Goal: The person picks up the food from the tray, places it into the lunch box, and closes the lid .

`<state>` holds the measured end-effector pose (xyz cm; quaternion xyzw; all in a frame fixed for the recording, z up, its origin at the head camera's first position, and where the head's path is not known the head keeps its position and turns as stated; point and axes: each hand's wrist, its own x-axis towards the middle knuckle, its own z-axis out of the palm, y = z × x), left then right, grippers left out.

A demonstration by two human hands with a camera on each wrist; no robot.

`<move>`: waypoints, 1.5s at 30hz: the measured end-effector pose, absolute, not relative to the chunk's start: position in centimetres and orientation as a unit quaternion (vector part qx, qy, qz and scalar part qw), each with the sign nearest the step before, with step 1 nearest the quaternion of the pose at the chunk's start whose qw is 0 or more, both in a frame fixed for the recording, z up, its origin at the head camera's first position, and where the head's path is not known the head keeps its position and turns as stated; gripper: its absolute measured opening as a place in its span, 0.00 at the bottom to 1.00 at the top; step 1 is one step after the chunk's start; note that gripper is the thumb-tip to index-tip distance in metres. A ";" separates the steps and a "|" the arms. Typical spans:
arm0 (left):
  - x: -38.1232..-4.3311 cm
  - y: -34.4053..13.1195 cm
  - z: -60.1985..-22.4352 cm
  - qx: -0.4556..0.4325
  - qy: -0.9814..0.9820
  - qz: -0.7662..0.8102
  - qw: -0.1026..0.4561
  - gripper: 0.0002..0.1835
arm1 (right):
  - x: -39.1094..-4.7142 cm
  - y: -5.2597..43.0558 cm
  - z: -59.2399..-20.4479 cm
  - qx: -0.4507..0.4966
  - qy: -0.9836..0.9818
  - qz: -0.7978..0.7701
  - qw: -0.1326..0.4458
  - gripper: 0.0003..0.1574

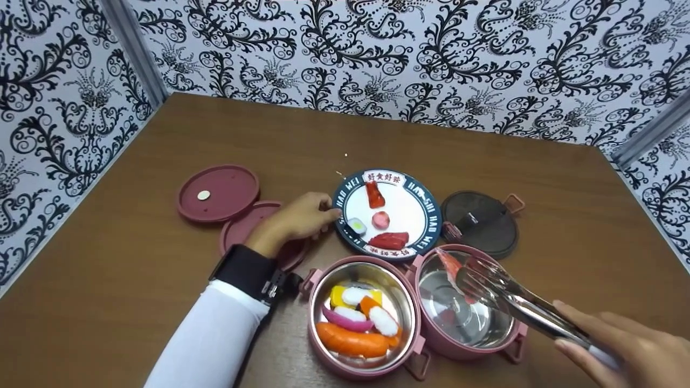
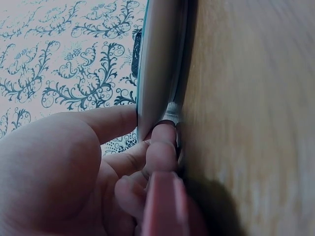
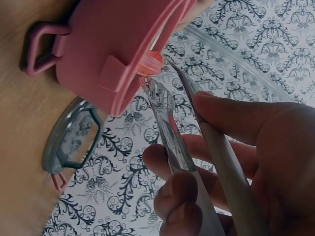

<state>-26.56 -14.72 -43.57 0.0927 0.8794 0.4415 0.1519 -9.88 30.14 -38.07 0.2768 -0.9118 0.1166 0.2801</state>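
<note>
My right hand (image 1: 628,345) grips metal tongs (image 1: 531,307), thumb on one arm and fingers round the other. Between the tong tips, a red-and-white piece of toy food (image 3: 150,64) is held at the mouth of the right pink pot (image 1: 469,345), whose steel inside shows. With my left hand (image 1: 302,218) I pinch the left rim of a blue-edged plate (image 1: 412,210), thumb on its edge and fingers beneath. Lying on the plate are a red strip (image 1: 375,195), a round pink piece (image 1: 380,220), a small white-and-green roll (image 1: 356,226) and a red slab (image 1: 389,240).
The left pink pot (image 1: 318,345), beside the right one, holds a toy sausage (image 1: 350,340) and several other food pieces. Two pink lids (image 1: 229,188) overlap at left, one partly behind my left hand. A dark lid (image 1: 493,234) with a pink latch lies right of the plate.
</note>
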 end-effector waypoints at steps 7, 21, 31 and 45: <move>-26.8 -14.1 -43.1 0.094 0.874 0.450 0.160 0.12 | -9.3 29.8 -37.1 0.219 -0.951 0.047 0.214 0.35; -26.9 -14.3 -42.9 0.097 0.874 0.450 0.157 0.12 | -9.5 28.1 -35.3 0.119 -0.989 -0.093 0.004 0.33; -26.7 -14.9 -43.6 0.115 0.884 0.433 0.134 0.12 | -9.6 27.8 -35.1 0.171 -0.982 -0.070 0.043 0.30; -26.5 -14.8 -43.5 0.096 0.881 0.439 0.146 0.12 | -9.1 27.5 -34.1 0.220 -0.957 -0.030 0.185 0.32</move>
